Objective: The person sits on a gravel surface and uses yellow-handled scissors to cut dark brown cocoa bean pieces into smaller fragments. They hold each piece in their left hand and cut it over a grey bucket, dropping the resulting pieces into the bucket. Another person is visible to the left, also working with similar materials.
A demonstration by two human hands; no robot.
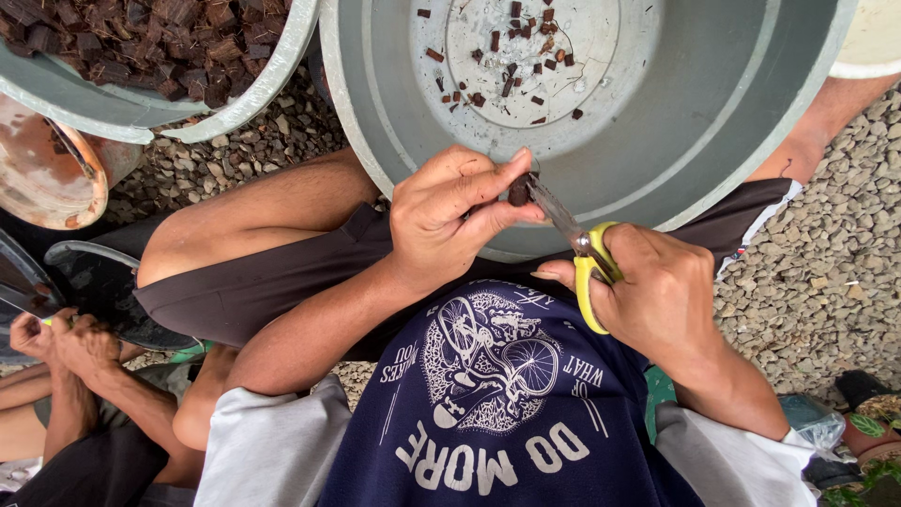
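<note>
My left hand [450, 211] pinches a small dark brown chunk [517, 192] between thumb and fingers, just over the near rim of a large grey basin [741, 122]. My right hand [652, 296] grips yellow-handled scissors [587, 263]; their metal blades [554, 211] reach up to the chunk and touch it. Several small brown cut pieces [511, 56] lie scattered on the basin's bottom. Both hands are above my lap.
A second grey basin [235, 99] at top left is full of brown chunks. Gravel [826, 272] covers the ground. Another person's hands [66, 343] work at lower left by a dark tray [94, 282]. A rusty round vessel [42, 174] sits at left.
</note>
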